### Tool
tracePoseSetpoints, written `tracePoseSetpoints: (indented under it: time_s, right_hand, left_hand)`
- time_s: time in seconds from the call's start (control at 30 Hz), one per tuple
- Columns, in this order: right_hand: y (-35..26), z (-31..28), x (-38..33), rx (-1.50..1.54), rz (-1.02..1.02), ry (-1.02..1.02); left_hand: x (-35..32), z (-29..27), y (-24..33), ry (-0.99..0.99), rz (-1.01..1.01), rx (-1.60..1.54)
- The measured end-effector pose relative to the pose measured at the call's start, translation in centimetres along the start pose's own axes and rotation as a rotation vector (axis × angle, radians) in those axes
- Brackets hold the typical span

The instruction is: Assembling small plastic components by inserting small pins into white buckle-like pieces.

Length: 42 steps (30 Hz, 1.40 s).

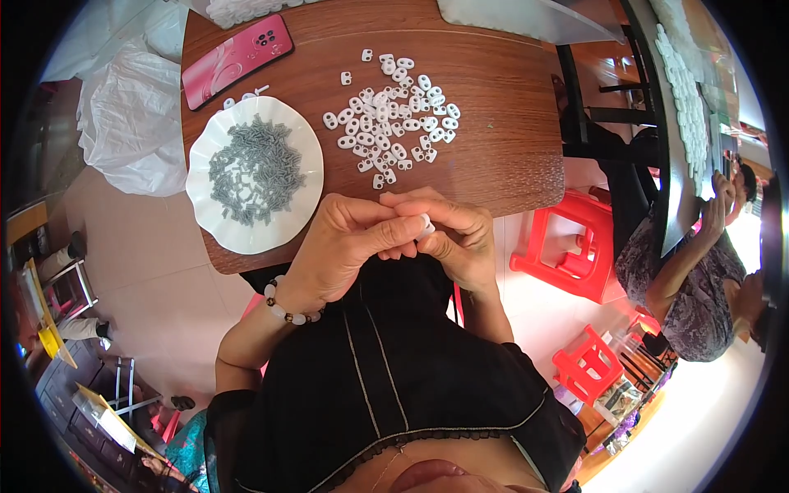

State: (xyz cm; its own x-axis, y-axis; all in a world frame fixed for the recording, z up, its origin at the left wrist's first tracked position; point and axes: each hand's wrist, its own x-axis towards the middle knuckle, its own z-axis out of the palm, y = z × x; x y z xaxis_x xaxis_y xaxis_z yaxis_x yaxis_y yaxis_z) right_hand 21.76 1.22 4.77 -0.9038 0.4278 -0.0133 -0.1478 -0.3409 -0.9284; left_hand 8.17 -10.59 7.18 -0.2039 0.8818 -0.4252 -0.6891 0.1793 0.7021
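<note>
Just past the table's near edge, my left hand (359, 239) and my right hand (457, 237) meet, both closed. Between their thumbs and fingertips they pinch one small white plastic piece (426, 227), mostly covered by the fingers. On the table beyond them lies a loose heap of similar white two-holed plastic pieces (382, 111). Left of the heap, close to my left hand, stands a white plate with a wavy rim (203, 168). It holds many tiny grey cylinders (251, 164) that look like springs. A beaded bracelet (283, 312) circles my left wrist.
A pink phone (237, 62) lies at the table's far left, with several small white parts (246, 96) beside the plate. A white plastic bag (131, 119) hangs left of the wooden table (509, 123). Red stools (575, 246) stand right, near another person (686, 287) at a table.
</note>
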Motion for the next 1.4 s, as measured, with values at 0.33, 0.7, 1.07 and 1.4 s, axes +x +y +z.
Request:
tracePoseSetpoints:
  time_s: [0.33, 0.7, 1.07, 1.4]
  right_hand:
    - [0.4, 0.3, -0.3, -0.057, -0.036, 0.060]
    - [1.3, 0.4, -0.3, -0.168, -0.163, 0.075]
    - [1.6, -0.6, 0.5, 0.076, -0.036, 0.047]
    - [2.1, -1.4, 1.5, 0.006, -0.037, -0.049]
  left_hand:
    - [-0.1, 0.1, -0.4, 0.032, -0.003, 0.007]
    - [-0.3, 0.3, -0.7, 0.054, -0.035, -0.066]
    - [0.5, 0.6, -0.7, 0.035, 0.073, 0.002]
    - [1.1, 0.2, -1.3, 0.092, 0.135, 0.047]
